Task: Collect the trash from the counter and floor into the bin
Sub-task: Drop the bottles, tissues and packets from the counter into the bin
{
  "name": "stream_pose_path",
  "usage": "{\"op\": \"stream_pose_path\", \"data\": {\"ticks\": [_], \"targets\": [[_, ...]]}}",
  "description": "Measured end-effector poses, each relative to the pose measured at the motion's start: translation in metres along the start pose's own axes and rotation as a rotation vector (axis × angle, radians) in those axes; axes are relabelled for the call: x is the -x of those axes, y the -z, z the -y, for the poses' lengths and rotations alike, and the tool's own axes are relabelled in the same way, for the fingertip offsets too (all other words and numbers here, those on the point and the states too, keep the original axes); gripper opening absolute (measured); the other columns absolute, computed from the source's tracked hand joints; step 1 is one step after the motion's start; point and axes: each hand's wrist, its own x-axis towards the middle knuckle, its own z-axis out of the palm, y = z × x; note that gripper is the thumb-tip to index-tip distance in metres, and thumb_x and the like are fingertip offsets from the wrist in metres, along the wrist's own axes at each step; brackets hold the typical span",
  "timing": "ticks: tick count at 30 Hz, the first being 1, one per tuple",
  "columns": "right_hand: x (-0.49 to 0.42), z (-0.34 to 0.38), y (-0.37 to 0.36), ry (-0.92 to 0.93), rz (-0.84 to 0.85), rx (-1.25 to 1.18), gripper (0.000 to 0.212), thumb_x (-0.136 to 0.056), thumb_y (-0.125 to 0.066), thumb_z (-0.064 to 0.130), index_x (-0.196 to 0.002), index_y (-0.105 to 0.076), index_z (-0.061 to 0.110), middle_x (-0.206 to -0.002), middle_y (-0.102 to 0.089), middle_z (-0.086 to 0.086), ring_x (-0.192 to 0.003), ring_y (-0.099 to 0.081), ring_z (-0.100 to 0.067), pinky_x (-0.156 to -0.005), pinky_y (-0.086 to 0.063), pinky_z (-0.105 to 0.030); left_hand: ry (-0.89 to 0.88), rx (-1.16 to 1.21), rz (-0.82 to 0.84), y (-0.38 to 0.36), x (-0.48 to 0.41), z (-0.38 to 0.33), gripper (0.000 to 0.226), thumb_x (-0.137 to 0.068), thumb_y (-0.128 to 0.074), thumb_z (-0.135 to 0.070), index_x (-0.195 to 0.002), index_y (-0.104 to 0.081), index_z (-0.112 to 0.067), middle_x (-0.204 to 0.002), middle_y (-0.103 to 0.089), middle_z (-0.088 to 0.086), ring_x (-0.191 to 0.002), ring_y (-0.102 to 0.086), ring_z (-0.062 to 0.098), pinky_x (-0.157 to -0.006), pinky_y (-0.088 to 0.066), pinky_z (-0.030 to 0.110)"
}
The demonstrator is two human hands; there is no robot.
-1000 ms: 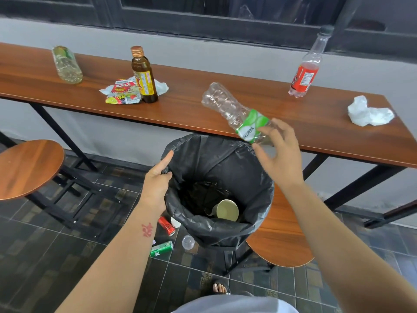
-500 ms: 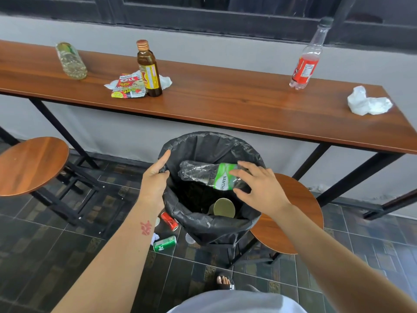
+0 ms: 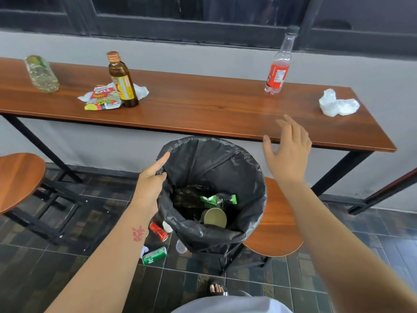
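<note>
The left hand (image 3: 150, 185) pinches the rim of the black bin liner (image 3: 252, 195), index finger pointing up along its edge. The right hand (image 3: 287, 152) is spread wide and holds nothing, raised over the front edge of the wooden surface (image 3: 203, 109), just right of the bin.

Inside the bin lie a crushed clear bottle with a green label (image 3: 214, 198), its long axis roughly left to right and its green cap toward the right, and a paper cup (image 3: 214, 218) on its side, mouth toward the camera.

On the surface, from left: a clear bottle lying down (image 3: 41, 74), a snack wrapper (image 3: 102, 98) touching a brown glass bottle (image 3: 123, 80) that stands upright with tissue behind it, a red-labelled plastic bottle (image 3: 278, 66) standing near the back edge, and a crumpled white tissue (image 3: 337, 105) at the far right.

On the dark tiled floor, left of the bin, lie a red can (image 3: 158, 232) and a green can (image 3: 155, 255), both on their sides. A round wooden stool (image 3: 278, 227) stands just right of the bin, another (image 3: 19, 179) at far left. A grey wall and dark window frame run behind.
</note>
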Motion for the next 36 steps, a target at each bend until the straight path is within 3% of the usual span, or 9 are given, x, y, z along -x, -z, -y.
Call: {"op": "stream_pose_path", "data": {"ticks": [3, 8, 13, 15, 17, 22, 30, 33, 36], "targets": [[-0.032, -0.022, 0.001, -0.168, -0.014, 0.100, 0.048, -0.092, -0.054, 0.035, -0.135, -0.046, 0.016, -0.150, -0.040, -0.005, -0.138, -0.034, -0.029, -0.112, -0.026, -0.045, -0.005, -0.005, 0.023, -0.006, -0.005, -0.003, 0.060, -0.101, -0.044, 0.001, -0.127, -0.062, -0.050, -0.096, -0.056, -0.031, -0.064, -0.034, 0.000, -0.064, -0.035, 0.019], [-0.067, -0.054, -0.002, -0.364, 0.108, 0.213, 0.057, -0.092, -0.054, 0.032, -0.145, -0.033, 0.029, -0.159, -0.018, -0.012, -0.146, -0.016, -0.035, -0.116, -0.015, -0.050, -0.037, -0.020, 0.027, -0.020, -0.006, -0.013, 0.058, -0.102, -0.042, 0.001, -0.129, -0.062, -0.047, -0.148, -0.046, -0.016, -0.067, -0.045, -0.002, -0.063, -0.040, 0.015], [-0.093, -0.081, -0.010, -0.466, 0.244, 0.275, 0.054, -0.094, -0.049, 0.037, -0.145, -0.031, 0.043, -0.162, 0.003, -0.015, -0.147, -0.002, -0.042, -0.117, -0.009, -0.052, -0.054, -0.019, 0.034, -0.029, -0.004, -0.021, 0.058, -0.102, -0.041, 0.003, -0.130, -0.062, -0.043, -0.151, -0.044, -0.011, -0.106, -0.057, 0.004, -0.083, -0.041, 0.017], [-0.102, -0.089, -0.013, -0.486, 0.292, 0.295, 0.049, -0.096, -0.042, 0.039, -0.143, -0.032, 0.044, -0.162, 0.005, -0.016, -0.147, 0.000, -0.042, -0.117, -0.010, -0.052, -0.045, -0.027, 0.035, -0.031, -0.006, -0.023, 0.058, -0.101, -0.041, 0.004, -0.131, -0.062, -0.041, -0.152, -0.043, -0.010, -0.134, -0.045, 0.013, -0.095, -0.036, 0.021], [-0.110, -0.097, -0.017, -0.502, 0.342, 0.319, 0.045, -0.098, -0.035, 0.042, -0.143, -0.031, 0.041, -0.161, 0.004, -0.017, -0.146, -0.003, -0.042, -0.116, -0.013, -0.054, -0.042, -0.025, 0.032, -0.033, -0.006, -0.023, 0.058, -0.101, -0.041, 0.005, -0.130, -0.062, -0.041, -0.153, -0.043, -0.008, -0.142, -0.035, 0.016, -0.099, -0.033, 0.022], [-0.115, -0.103, -0.024, -0.522, 0.406, 0.344, 0.053, -0.099, -0.022, 0.045, -0.147, -0.034, 0.026, -0.160, -0.018, -0.006, -0.144, -0.017, -0.033, -0.114, -0.014, -0.056, -0.032, -0.010, 0.017, -0.033, -0.008, -0.021, 0.058, -0.101, -0.043, 0.004, -0.127, -0.064, -0.043, -0.153, -0.043, -0.009, -0.142, -0.035, 0.016, -0.099, -0.034, 0.024], [-0.090, -0.077, -0.023, -0.321, 0.229, 0.189, 0.048, -0.102, -0.031, 0.037, -0.138, -0.049, 0.011, -0.146, -0.045, -0.011, -0.137, -0.035, -0.031, -0.112, -0.027, -0.049, -0.016, -0.001, 0.004, -0.030, -0.010, -0.014, 0.059, -0.100, -0.044, 0.003, -0.121, -0.067, -0.047, -0.151, -0.045, -0.009, -0.137, -0.042, 0.016, -0.099, -0.043, 0.026], [-0.067, -0.050, -0.023, -0.165, 0.093, 0.076, 0.044, -0.102, -0.037, 0.035, -0.134, -0.053, 0.010, -0.137, -0.054, -0.011, -0.129, -0.045, -0.031, -0.106, -0.035, -0.047, -0.016, 0.014, 0.003, -0.026, -0.009, -0.012, 0.060, -0.100, -0.044, 0.003, -0.120, -0.067, -0.049, -0.151, -0.046, -0.010, -0.122, -0.054, 0.010, -0.086, -0.045, 0.021], [-0.038, -0.018, -0.018, 0.054, 0.011, -0.048, 0.039, -0.101, -0.040, 0.030, -0.130, -0.057, 0.010, -0.129, -0.060, -0.010, -0.125, -0.049, -0.028, -0.105, -0.036, -0.042, -0.019, 0.014, -0.014, -0.020, -0.009, -0.007, 0.062, -0.100, -0.045, 0.002, -0.118, -0.066, -0.053, -0.144, -0.052, -0.012, -0.094, -0.056, 0.007, -0.088, -0.045, 0.028]]}}
